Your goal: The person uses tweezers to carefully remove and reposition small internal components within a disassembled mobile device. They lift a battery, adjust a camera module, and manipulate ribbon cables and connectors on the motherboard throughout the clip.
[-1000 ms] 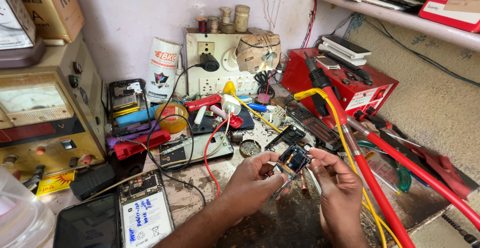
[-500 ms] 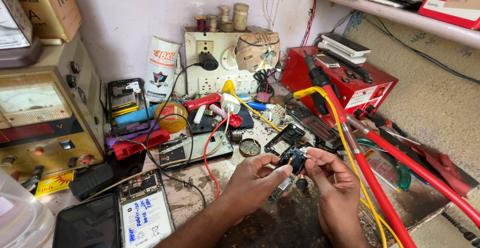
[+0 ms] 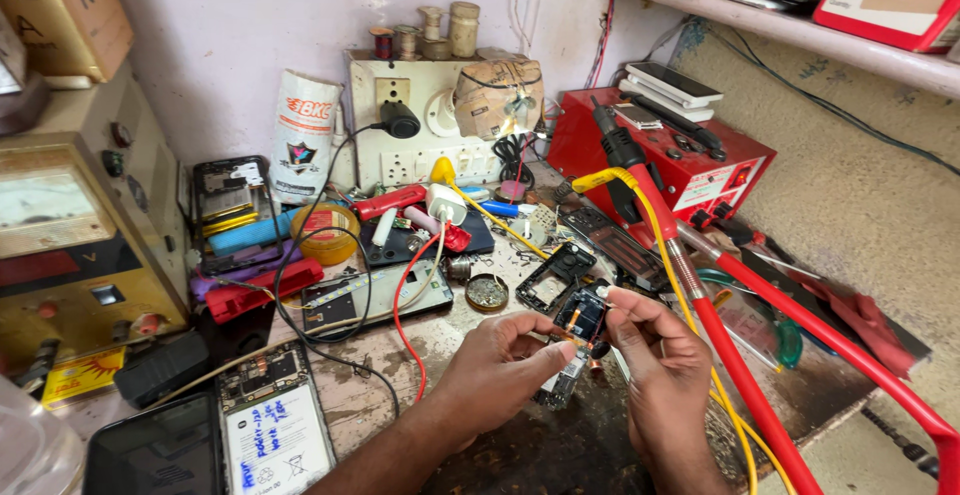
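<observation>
Cluttered repair worktop (image 3: 440, 355), stained dark near the front edge, set against a pale wall. Both hands are low centre, close together over the worktop. Left hand (image 3: 500, 360): thumb and fingers pinched on a small phone circuit board (image 3: 575, 330), held just above the surface. Right hand (image 3: 655, 355): fingertips closed on the upper end of the same board, thumb on top. An empty black phone frame (image 3: 553, 277) lies just behind the board. Round metal tin (image 3: 487, 292) sits left of the frame. An opened phone (image 3: 272, 425) with its battery exposed lies at lower left. Red soldering station (image 3: 660, 155) stands at right rear, its red hose (image 3: 760, 355) running past the right hand. White socket board (image 3: 420, 125) is against the wall.
</observation>
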